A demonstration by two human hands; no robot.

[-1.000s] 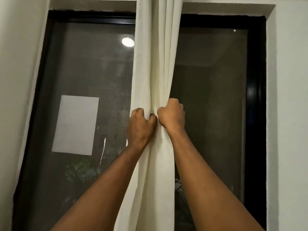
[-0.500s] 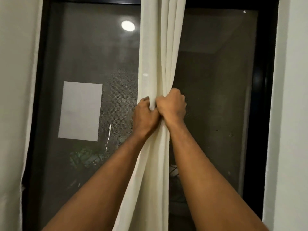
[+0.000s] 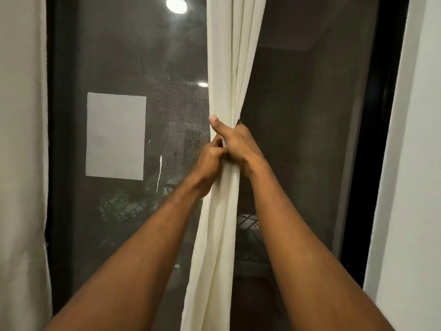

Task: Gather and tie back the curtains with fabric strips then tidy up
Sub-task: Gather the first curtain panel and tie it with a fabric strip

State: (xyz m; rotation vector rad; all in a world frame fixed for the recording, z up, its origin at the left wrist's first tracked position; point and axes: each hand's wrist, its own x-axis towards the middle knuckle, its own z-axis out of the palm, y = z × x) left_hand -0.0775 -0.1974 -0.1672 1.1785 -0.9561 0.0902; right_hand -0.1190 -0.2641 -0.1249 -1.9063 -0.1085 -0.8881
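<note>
Thumb newly raised, right hand (image 3: 241, 147) and left hand (image 3: 211, 164) clasp the vertical curtain (image 3: 235, 68).

Bare forearms (image 3: 148, 254), left hand (image 3: 211, 161), right hand (image 3: 238, 145)

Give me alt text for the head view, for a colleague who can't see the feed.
The left hand and right hand both grip a gathered cream curtain hanging in front of a dark window, with the right thumb lying across the fabric's front. A pale rectangular sheet shows on the left pane.
</note>
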